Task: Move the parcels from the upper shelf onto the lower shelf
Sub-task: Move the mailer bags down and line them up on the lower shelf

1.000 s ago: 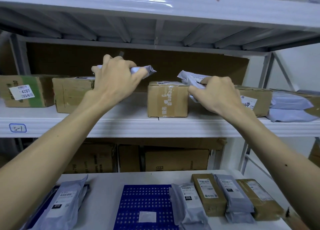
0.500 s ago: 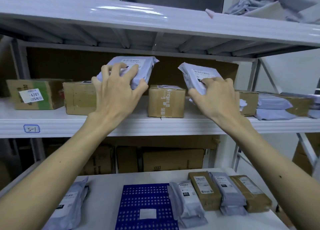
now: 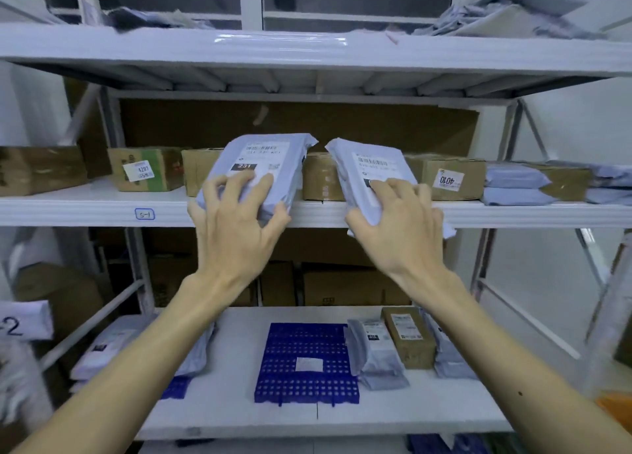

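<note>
My left hand (image 3: 236, 228) grips a grey mailer bag labelled 231 (image 3: 263, 159), held tilted in the air in front of the upper shelf (image 3: 102, 209). My right hand (image 3: 400, 228) grips a second grey mailer bag (image 3: 366, 166) the same way, just to the right of the first. Both bags are off the shelf, label side toward me. Brown cardboard boxes (image 3: 444, 176) and more grey bags (image 3: 516, 186) stay on the upper shelf. The lower shelf (image 3: 393, 409) sits below my arms.
On the lower shelf lie a blue perforated mat (image 3: 304, 361), grey bags and a brown parcel (image 3: 407, 337) to its right, and grey bags (image 3: 106, 347) at the left. Cardboard boxes (image 3: 349, 286) stand behind. A top shelf (image 3: 307, 50) holds loose bags. Metal uprights (image 3: 492, 248) flank the rack.
Both hands have pulled their grey bags off the upper shelf toward me and lowered them in front of its edge. The camera has tilted up and back.
</note>
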Tool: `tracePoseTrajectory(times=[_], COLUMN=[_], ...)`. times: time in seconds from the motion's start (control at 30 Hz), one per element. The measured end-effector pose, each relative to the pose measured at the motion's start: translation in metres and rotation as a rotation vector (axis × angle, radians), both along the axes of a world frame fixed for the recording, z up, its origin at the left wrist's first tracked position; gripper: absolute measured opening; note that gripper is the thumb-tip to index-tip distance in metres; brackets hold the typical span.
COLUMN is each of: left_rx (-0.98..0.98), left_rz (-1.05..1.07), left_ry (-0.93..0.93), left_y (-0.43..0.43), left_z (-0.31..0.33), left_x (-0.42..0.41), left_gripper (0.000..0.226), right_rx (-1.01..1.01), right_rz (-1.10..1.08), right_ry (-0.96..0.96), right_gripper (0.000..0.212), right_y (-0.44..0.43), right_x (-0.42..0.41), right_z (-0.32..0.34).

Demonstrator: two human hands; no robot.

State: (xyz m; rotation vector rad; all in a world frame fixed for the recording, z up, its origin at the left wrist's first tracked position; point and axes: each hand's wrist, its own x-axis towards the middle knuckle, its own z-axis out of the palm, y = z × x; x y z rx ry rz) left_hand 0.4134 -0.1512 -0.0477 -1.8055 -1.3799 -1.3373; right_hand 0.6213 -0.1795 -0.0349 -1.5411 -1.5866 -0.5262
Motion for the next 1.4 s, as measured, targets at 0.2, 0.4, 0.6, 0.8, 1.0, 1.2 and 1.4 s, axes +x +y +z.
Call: tracePoseTrajectory(times=[0.2, 0.4, 0.6, 0.8, 1.0, 1.2, 1.4], left_rx=[-0.059, -0.125, -0.178, -0.227, -0.295, -0.369, -0.442], left_rz=[0.052, 0.101, 0.065, 0.069, 0.070, 0.049, 0.083], left_ry=[-0.025, -0.036, -0.053, -0.058, -0.042, -0.098, -0.040], left_y=[-0.047, -0.074, -0.093, -0.093, -0.069, -0.023, 0.050], left_z=[-0.034, -0.074, -0.118, -0.155, -0.184, -0.215, -0.240], left_x=[-0.024, -0.070, -0.145, -0.220, -0.258, -0.276, -0.294], left_gripper=[0.055, 0.055, 0.052, 0.053, 0.053, 0.062, 0.061], right_rx=[-0.064, -0.071, -0.137, -0.190, -0.293, -0.369, -0.428], right_rz=[0.056, 0.105, 0.147, 0.128, 0.081, 0.083, 0.086], right_ry=[0.044, 0.095, 0.135, 0.156, 0.123, 0.112, 0.138], right_gripper=[0.061, 0.059, 0.054, 0.056, 0.065, 0.058, 0.061], right_y=[-0.043, -0.070, -0.077, -0.075, -0.049, 0.001, 0.079], right_x=[-0.029, -0.084, -0.168, -0.243, -0.282, -0.297, -0.305], right_z=[-0.034, -0.068, -0.110, -0.141, -0.169, -0.202, -0.233])
